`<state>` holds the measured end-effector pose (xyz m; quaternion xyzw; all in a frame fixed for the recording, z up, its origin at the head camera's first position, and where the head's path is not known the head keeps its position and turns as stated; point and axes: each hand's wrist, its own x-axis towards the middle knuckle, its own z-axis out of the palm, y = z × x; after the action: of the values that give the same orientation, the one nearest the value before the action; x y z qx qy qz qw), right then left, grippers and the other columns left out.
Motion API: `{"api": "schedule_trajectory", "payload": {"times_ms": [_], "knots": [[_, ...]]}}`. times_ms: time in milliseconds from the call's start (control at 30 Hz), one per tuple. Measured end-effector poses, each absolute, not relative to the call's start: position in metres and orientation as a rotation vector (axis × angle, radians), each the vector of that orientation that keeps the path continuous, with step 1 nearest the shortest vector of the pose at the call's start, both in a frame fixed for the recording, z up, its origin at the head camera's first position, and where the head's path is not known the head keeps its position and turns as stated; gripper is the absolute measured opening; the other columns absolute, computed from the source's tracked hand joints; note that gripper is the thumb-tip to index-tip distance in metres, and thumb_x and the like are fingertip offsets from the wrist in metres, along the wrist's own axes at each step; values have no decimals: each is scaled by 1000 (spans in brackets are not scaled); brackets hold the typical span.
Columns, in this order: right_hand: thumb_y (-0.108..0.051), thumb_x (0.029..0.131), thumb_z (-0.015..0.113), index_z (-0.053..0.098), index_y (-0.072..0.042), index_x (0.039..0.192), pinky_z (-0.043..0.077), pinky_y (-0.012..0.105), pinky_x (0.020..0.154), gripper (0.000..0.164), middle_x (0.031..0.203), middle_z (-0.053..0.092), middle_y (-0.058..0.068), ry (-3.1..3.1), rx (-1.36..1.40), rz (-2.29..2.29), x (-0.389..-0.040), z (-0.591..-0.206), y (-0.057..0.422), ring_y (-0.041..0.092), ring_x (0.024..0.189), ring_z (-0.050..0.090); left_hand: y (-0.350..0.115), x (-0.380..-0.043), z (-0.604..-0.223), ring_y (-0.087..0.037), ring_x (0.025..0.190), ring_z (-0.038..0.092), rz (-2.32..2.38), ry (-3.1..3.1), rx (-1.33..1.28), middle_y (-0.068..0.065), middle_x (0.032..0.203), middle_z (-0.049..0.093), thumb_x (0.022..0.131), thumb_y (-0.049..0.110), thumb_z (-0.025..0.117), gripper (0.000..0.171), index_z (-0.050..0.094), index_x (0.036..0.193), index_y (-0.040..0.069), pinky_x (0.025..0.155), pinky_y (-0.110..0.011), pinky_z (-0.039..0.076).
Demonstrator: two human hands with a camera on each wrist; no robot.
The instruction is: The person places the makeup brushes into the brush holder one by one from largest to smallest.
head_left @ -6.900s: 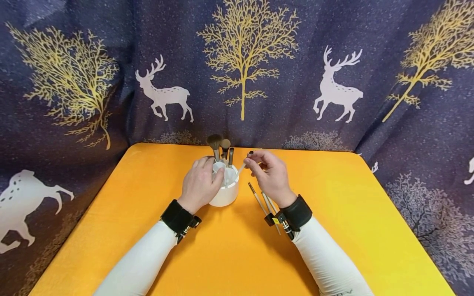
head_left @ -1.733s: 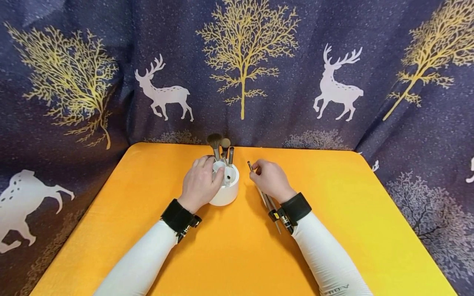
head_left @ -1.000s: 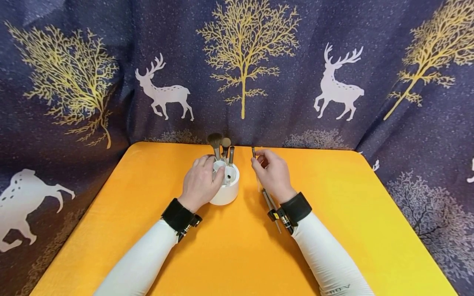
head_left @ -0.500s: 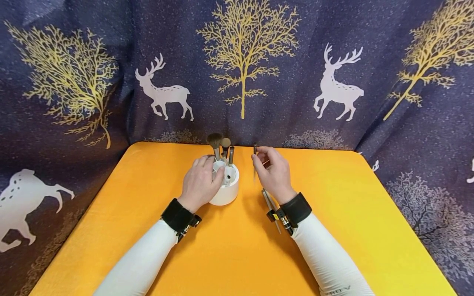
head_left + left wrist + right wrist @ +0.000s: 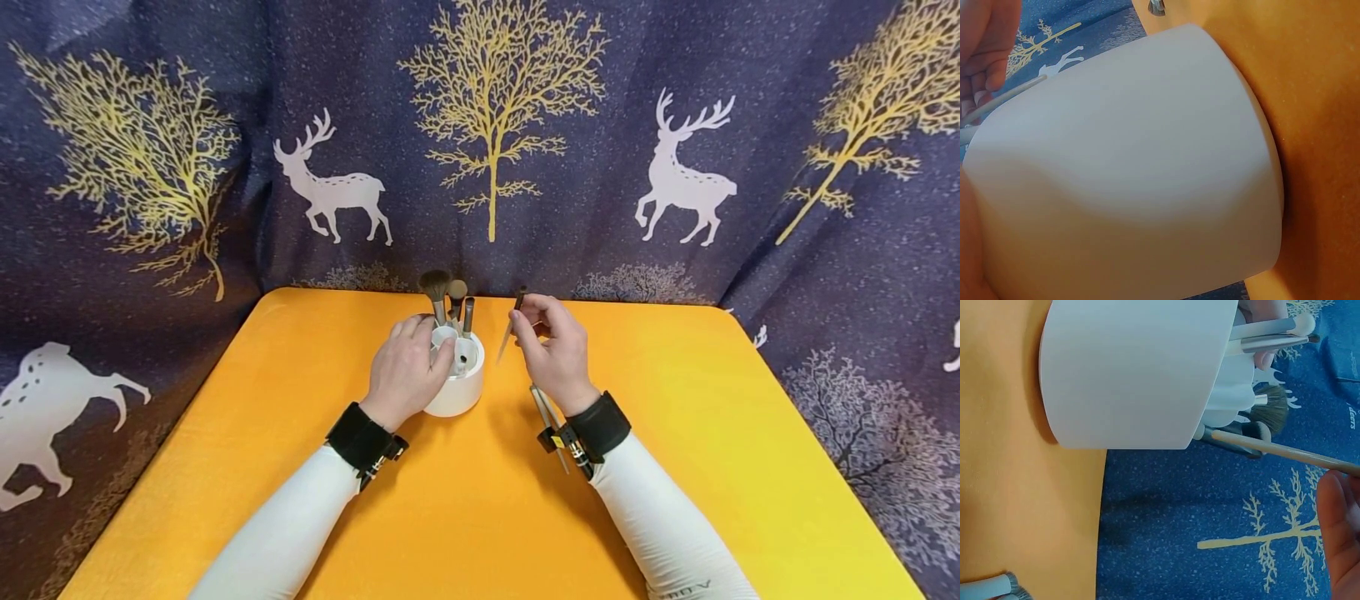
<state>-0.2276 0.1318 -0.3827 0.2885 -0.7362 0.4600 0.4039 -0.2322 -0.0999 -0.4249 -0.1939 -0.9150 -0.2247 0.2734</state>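
Note:
A round white makeup brush holder [image 5: 453, 396] with compartments stands on the table; my left hand [image 5: 405, 362] grips its left side and rim. Several makeup brushes [image 5: 435, 287] stand in it, bristles up. Right of the holder, my right hand [image 5: 555, 346] pinches a slim makeup brush [image 5: 506, 338] near its dark head, its pale handle slanting down toward the holder. In the right wrist view that brush [image 5: 1285, 452] has its handle end near the holder's rim; whether it touches is unclear. The holder's wall [image 5: 1122, 137] fills most of the left wrist view.
Loose brushes [image 5: 542, 408] lie on the orange table [image 5: 450, 517], partly under my right wrist. Their bristle tips [image 5: 1016, 590] show in the right wrist view's corner. A dark curtain [image 5: 570, 167] with deer and trees hangs behind the table's far edge.
A brush that my right hand held over the holder earlier now stands inside it. My right hand has since lifted another brush off the table, and its handle has swung toward the holder.

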Motion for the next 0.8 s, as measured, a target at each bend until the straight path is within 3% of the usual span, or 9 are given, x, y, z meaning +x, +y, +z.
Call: {"api": "schedule_trajectory", "payload": {"times_ms": [133,367,600,800], "knots": [[9,87,65,60,6,108,54,39,52,22,83,65,13,-1813,770,1186,-215,-368,126,20,60,61,-100,-232,-425,-34,109,52,-612,-2463,-519,-20,126,58,101,48,37,62,60,125,-5,88,-47,49],[8,89,62,58,4,108,54,31,55,20,84,65,13,-1810,763,1252,-204,-359,122,17,63,63,-99,-232,-425,-34,111,52,-603,-2474,-513,-20,127,58,101,49,36,63,60,125,-4,89,-47,49],[12,88,61,57,7,109,55,37,54,21,87,66,16,-1811,768,1309,-203,-362,118,27,68,64,-100,-232,-426,-34,109,53,-598,-2455,-523,-20,125,59,101,48,35,63,60,124,-5,88,-47,49],[10,89,62,58,2,111,54,31,54,24,87,67,15,-1826,762,1307,-203,-364,116,16,71,65,-100,-232,-426,-34,110,53,-598,-2454,-528,-20,126,58,102,49,35,64,60,125,-5,89,-46,49]]}}
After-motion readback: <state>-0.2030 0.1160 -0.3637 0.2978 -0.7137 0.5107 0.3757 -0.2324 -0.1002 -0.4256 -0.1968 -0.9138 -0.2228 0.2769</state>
